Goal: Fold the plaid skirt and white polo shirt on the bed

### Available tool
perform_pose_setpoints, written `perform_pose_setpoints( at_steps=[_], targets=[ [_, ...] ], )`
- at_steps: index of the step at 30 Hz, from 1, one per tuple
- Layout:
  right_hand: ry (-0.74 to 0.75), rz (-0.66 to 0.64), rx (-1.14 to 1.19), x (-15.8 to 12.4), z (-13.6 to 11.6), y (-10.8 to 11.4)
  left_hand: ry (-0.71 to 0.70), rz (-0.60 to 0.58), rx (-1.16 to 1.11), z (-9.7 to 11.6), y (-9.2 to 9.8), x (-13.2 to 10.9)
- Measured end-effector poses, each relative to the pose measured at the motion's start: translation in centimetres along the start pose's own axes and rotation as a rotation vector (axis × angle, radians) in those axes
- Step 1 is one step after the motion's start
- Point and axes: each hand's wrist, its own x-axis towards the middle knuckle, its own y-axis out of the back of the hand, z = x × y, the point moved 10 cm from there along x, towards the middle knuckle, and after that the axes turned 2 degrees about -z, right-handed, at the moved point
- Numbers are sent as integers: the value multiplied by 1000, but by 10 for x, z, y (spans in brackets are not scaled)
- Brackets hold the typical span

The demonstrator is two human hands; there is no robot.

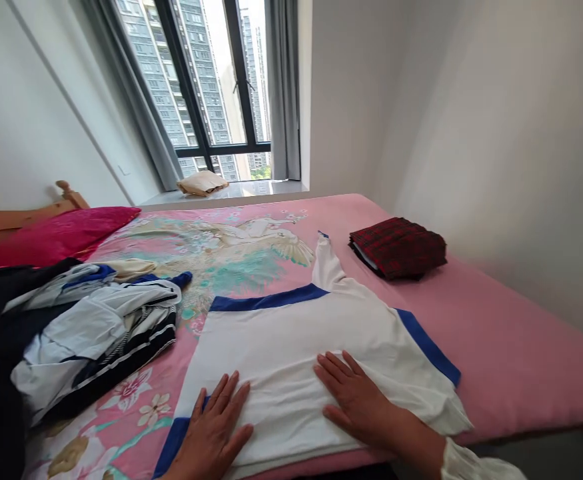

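Note:
A white shirt with blue trim (276,340) lies spread on the bed, its hem side to the left and a blue-edged sleeve to the right. My left hand (216,427) rests flat on its near left part, fingers stretched out, beside a blue panel. Flat on the middle of the cloth lies my right hand (354,400), its fingers extended and slightly apart. Faint creases run across the fabric between the two hands. Neither hand grips anything.
A loose heap of clothes (96,320) lies at the left. A folded dark red plaid garment (398,247) sits at the far right on the pink bedsheet (511,333). Behind are a magenta pillow (71,233) and a beige folded item (202,183) on the windowsill.

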Motion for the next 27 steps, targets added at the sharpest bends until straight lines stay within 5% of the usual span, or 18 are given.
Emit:
perform_pose_setpoints(
  at_steps=[5,8,15,22,27],
  targets=[
    [-104,146,3,22,54,27,106,184,-105,-82,52,57],
    [-149,240,-30,48,88,46,171,113,-35,-127,63,116],
    [8,91,-101,122,100,37,106,2,0,-146,55,220],
    [-235,-8,-105,173,156,24,116,7,-52,-184,52,233],
    [-296,269,-49,195,190,52,301,400,-459,-221,34,202]
  ],
)
